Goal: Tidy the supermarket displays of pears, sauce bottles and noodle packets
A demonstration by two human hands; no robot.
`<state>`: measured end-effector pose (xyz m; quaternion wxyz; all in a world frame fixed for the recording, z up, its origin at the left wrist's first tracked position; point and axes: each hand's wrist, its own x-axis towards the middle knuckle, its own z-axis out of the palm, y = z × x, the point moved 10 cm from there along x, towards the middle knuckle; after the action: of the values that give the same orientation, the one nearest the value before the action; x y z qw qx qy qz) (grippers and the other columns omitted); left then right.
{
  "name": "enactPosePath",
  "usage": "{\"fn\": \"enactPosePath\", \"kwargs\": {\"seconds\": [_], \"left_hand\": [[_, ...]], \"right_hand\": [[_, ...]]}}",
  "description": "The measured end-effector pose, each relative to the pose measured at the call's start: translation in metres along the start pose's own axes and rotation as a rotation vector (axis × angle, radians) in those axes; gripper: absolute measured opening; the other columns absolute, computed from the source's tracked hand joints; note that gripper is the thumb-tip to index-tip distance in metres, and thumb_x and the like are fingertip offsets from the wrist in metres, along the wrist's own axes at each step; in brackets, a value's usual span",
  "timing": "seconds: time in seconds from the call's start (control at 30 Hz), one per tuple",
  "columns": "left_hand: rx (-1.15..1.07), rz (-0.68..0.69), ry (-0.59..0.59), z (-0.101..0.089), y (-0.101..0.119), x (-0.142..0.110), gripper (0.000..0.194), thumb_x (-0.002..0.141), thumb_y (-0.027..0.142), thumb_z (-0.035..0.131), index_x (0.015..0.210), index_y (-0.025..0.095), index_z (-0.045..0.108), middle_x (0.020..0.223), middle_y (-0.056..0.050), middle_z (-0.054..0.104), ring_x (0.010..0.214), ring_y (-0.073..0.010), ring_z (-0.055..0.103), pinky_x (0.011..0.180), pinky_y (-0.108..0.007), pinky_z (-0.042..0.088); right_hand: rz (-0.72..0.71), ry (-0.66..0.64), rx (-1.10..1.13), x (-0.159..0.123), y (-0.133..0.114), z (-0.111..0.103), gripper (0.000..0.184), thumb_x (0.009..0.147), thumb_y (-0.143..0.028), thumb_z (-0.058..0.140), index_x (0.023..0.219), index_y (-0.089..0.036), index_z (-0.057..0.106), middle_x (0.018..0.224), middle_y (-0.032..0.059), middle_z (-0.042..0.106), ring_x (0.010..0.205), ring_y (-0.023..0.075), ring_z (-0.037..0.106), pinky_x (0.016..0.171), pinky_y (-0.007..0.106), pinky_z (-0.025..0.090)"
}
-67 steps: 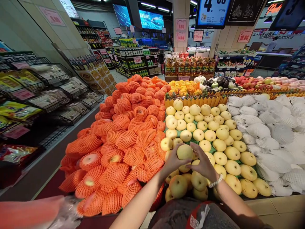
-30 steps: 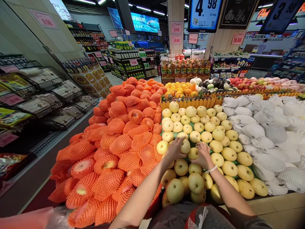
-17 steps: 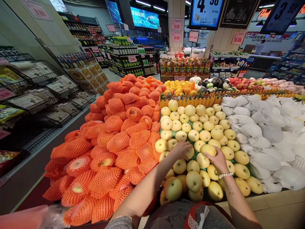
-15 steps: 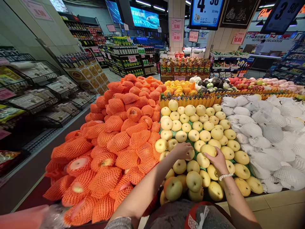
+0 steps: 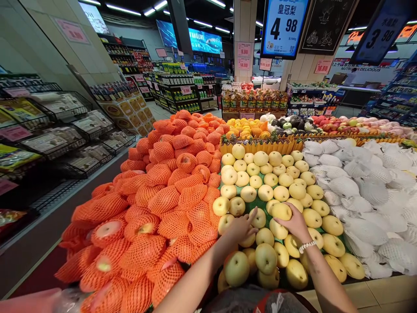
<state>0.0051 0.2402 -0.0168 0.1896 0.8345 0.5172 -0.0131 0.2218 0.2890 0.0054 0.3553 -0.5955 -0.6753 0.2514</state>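
Yellow pears (image 5: pixel 265 192) lie in rows on a green mat in the stand before me. My right hand (image 5: pixel 295 224), with a bead bracelet at the wrist, is cupped round one pear (image 5: pixel 281 211) in the middle rows. My left hand (image 5: pixel 240 227) rests with fingers spread on a pear (image 5: pixel 249 240) lower down, its fingertips touching another pear (image 5: pixel 259 217). Both forearms reach in from the bottom edge.
Fruit in orange foam nets (image 5: pixel 169 195) is heaped to the left of the pears, fruit in white foam nets (image 5: pixel 365 191) to the right. A yellow fence divider (image 5: pixel 260 145) backs the pears. Wire racks of packets (image 5: pixel 48 139) line the left aisle. Price signs (image 5: pixel 283 26) hang overhead.
Both hands have drawn back toward me. My left hand left the upper pear and opened over a lower one. My right hand still cups its pear.
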Motion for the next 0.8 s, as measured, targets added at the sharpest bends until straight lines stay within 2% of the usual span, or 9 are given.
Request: {"fn": "enactPosePath", "kwargs": {"seconds": [0.13,0.2,0.27,0.37,0.43,0.5,0.6,0.73,0.8], "left_hand": [[-0.126,0.083,0.128,-0.002,0.009,-0.048,0.071,0.101,0.046,0.049,0.161,0.024,0.019,0.163,-0.018,0.031,0.147,-0.0305,0.039,0.116,-0.048,0.041],[-0.225,0.110,0.235,-0.008,0.005,-0.073,0.066,0.102,0.045,0.048,0.160,0.030,0.021,0.166,-0.014,0.028,0.150,-0.0295,0.035,0.118,-0.051,0.040],[-0.273,0.113,0.327,-0.013,-0.003,-0.094,0.062,0.102,0.042,0.048,0.159,0.034,0.025,0.166,-0.012,0.027,0.151,-0.0305,0.032,0.118,-0.055,0.040],[-0.265,0.083,0.388,-0.014,-0.012,-0.116,0.061,0.100,0.038,0.052,0.157,0.036,0.032,0.165,-0.012,0.031,0.152,-0.0329,0.031,0.117,-0.058,0.040],[-0.267,0.044,0.396,-0.014,-0.018,-0.125,0.059,0.099,0.037,0.053,0.155,0.037,0.036,0.164,-0.011,0.032,0.151,-0.0332,0.032,0.117,-0.058,0.041],[-0.292,0.006,0.372,-0.011,-0.021,-0.131,0.056,0.099,0.038,0.053,0.153,0.036,0.041,0.163,-0.010,0.035,0.150,-0.0329,0.033,0.117,-0.058,0.041],[-0.377,0.001,0.277,-0.002,-0.017,-0.134,0.056,0.096,0.047,0.057,0.149,0.032,0.048,0.159,-0.011,0.043,0.147,-0.0334,0.040,0.118,-0.057,0.040],[-0.508,0.069,0.129,0.015,0.002,-0.128,0.081,0.079,0.060,0.073,0.150,0.033,0.047,0.154,-0.011,0.049,0.139,-0.0369,0.048,0.115,-0.057,0.041],[-0.539,0.068,0.086,0.022,0.008,-0.122,0.089,0.073,0.061,0.078,0.150,0.033,0.045,0.152,-0.011,0.051,0.136,-0.0373,0.050,0.114,-0.057,0.041]], "right_hand": [[0.016,0.040,0.002,0.039,-0.011,-0.017,0.073,0.059,-0.058,0.084,0.118,-0.024,0.057,0.115,0.0067,0.069,0.104,0.0293,0.065,0.091,0.044,0.054],[0.031,0.126,0.001,0.069,-0.021,-0.029,0.078,0.056,-0.059,0.084,0.119,-0.024,0.055,0.116,0.0075,0.068,0.104,0.0297,0.065,0.091,0.043,0.053],[0.043,0.164,-0.017,0.104,-0.034,-0.030,0.080,0.054,-0.058,0.085,0.119,-0.022,0.055,0.115,0.0087,0.069,0.104,0.0304,0.065,0.090,0.043,0.052],[-0.007,0.069,-0.104,0.148,-0.064,-0.004,0.077,0.056,-0.051,0.085,0.120,-0.019,0.057,0.113,0.0103,0.070,0.102,0.0300,0.066,0.088,0.040,0.051],[-0.071,-0.021,-0.182,0.162,-0.086,0.021,0.071,0.061,-0.044,0.082,0.122,-0.017,0.058,0.113,0.0111,0.070,0.102,0.0286,0.066,0.086,0.038,0.050],[-0.123,-0.072,-0.232,0.162,-0.103,0.039,0.067,0.063,-0.039,0.081,0.122,-0.015,0.059,0.114,0.0115,0.070,0.103,0.0281,0.065,0.087,0.037,0.048],[-0.177,-0.093,-0.236,0.142,-0.114,0.052,0.064,0.061,-0.037,0.082,0.119,-0.017,0.061,0.113,0.0102,0.070,0.102,0.0293,0.065,0.087,0.038,0.049],[-0.219,-0.240,-0.175,0.095,-0.108,0.069,0.058,0.065,-0.042,0.081,0.116,-0.023,0.062,0.104,0.0043,0.072,0.094,0.0276,0.068,0.079,0.035,0.050],[-0.225,-0.291,-0.187,0.074,-0.098,0.078,0.061,0.063,-0.042,0.083,0.117,-0.023,0.062,0.107,0.0058,0.071,0.096,0.0285,0.067,0.080,0.036,0.051]]}}
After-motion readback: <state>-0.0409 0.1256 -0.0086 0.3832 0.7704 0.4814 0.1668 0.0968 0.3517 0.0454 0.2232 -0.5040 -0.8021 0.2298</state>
